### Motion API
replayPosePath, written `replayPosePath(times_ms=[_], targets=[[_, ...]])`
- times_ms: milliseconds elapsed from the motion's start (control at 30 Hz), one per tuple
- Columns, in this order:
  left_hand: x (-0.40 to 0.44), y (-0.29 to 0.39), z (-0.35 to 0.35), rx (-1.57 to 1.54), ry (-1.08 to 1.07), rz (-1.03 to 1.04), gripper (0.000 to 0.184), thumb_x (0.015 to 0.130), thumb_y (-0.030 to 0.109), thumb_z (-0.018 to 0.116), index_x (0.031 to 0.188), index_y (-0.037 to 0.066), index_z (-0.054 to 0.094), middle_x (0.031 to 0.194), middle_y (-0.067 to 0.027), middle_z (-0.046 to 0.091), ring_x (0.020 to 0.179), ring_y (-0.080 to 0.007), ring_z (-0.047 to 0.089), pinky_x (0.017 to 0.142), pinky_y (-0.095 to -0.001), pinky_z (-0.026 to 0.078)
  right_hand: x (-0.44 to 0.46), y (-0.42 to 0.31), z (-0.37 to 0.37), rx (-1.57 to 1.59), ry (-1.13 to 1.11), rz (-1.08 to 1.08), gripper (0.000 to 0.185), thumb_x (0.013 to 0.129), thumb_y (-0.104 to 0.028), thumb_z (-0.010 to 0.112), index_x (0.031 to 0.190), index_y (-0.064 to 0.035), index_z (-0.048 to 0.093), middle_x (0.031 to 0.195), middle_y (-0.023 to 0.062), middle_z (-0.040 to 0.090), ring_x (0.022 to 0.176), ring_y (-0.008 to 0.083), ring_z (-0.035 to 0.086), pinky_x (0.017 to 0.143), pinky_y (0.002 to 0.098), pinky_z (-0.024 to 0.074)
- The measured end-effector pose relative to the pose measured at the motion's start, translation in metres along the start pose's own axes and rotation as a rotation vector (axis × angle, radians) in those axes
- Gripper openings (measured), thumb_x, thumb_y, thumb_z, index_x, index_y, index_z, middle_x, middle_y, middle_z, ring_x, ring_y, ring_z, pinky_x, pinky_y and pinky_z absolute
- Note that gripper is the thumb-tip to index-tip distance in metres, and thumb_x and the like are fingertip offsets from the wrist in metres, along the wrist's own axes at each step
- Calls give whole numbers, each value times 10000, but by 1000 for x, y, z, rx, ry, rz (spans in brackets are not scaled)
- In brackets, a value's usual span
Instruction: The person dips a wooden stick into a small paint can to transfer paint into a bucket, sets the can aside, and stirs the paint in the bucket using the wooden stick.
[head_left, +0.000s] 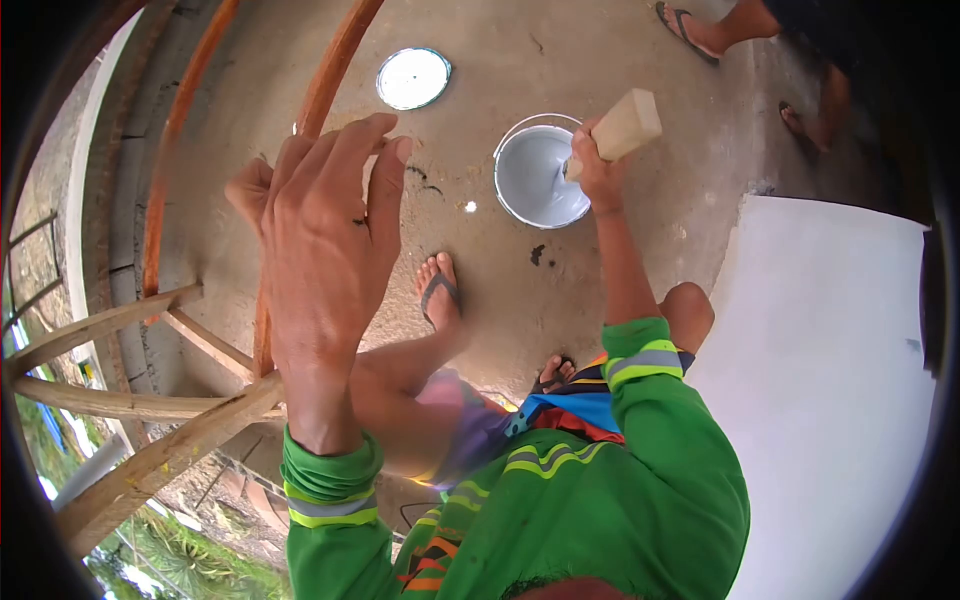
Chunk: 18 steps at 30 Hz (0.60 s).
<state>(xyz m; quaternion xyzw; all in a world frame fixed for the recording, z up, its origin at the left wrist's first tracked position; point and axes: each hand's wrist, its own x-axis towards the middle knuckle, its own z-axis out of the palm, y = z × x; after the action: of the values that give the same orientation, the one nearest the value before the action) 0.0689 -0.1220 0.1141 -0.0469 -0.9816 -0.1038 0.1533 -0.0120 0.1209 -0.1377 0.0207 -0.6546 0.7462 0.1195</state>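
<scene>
My right hand (598, 172) grips a pale piece of wood (630, 122). Its thick squared end points up and away, while the lower end reaches over the rim of a white bucket (510, 160). White paint (545, 190) lies inside the bucket, and its wire handle rests tipped to the far side. Raised close to the camera, my left hand (325, 220) has bent fingers, with a gap between thumb and forefinger and nothing seen in it. Behind this hand stands a reddish wooden post (335, 65); I cannot tell whether they touch.
A round white lid (413, 79) lies on the concrete floor (480, 270) beyond the bucket. Wooden beams (170, 455) cross at my left. At my right is a large white surface (810, 400). Another person's sandalled foot (695, 35) is at the far right.
</scene>
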Motion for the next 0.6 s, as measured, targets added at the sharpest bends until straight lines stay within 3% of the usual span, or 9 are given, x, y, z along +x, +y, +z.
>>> replayPosePath(times_ms=[100, 167, 267, 367, 467, 533, 600], targets=[[2, 8, -1, -30, 17, 57, 217, 967, 279, 611, 1070, 122, 719, 839, -29, 709, 734, -135, 579, 901, -328, 286, 14, 0, 43, -1, 67, -81, 82, 830, -34, 656, 766, -38, 605, 650, -44, 548, 594, 63, 507, 539, 249, 415], [5, 11, -2, -26, 4, 56, 218, 977, 272, 595, 1076, 119, 716, 847, -26, 712, 741, -129, 583, 902, -327, 288, -15, -13, 45, -77, -181, -189, 62, 837, -26, 644, 803, -51, 597, 699, -31, 549, 622, 71, 506, 565, 248, 425], [6, -3, 2, -28, 40, 30, 229, 1006, 264, 547, 1086, 124, 710, 849, -15, 713, 745, -113, 580, 896, -314, 287, -39, 6, 1, -163, -289, -233, 68, 839, -19, 642, 824, -57, 587, 752, -11, 557, 644, 82, 509, 592, 246, 433], [6, -2, -8, -29, 72, 47, 253, 1032, 258, 495, 1116, 130, 697, 849, 7, 715, 741, -98, 573, 888, -299, 287, -11, 4, -19, 70, 11, -8, 67, 849, -32, 649, 839, -58, 588, 782, 5, 565, 675, 85, 524, 604, 248, 432], [13, 11, -7, -114, 123, 77, 275, 1047, 252, 458, 1159, 127, 676, 840, 19, 716, 724, -95, 560, 883, -292, 290, 10, 6, 27, 54, 201, 17, 63, 854, -36, 647, 861, -62, 590, 780, -3, 565, 703, 86, 537, 603, 252, 430], [23, 16, 1, -162, 135, 68, 279, 1052, 249, 442, 1155, 122, 669, 813, 16, 710, 697, -96, 556, 883, -298, 292, -5, 13, 36, -194, -79, -232, 62, 862, -39, 631, 857, -69, 577, 782, -8, 563, 708, 91, 541, 585, 250, 424], [41, 10, 19, -201, 145, 87, 184, 1014, 177, 485, 1086, 127, 647, 746, 17, 668, 682, -122, 553, 834, -318, 294, -29, 17, 26, -216, -168, -227, 61, 866, -32, 614, 847, -69, 570, 776, -15, 555, 689, 84, 527, 575, 245, 417]])
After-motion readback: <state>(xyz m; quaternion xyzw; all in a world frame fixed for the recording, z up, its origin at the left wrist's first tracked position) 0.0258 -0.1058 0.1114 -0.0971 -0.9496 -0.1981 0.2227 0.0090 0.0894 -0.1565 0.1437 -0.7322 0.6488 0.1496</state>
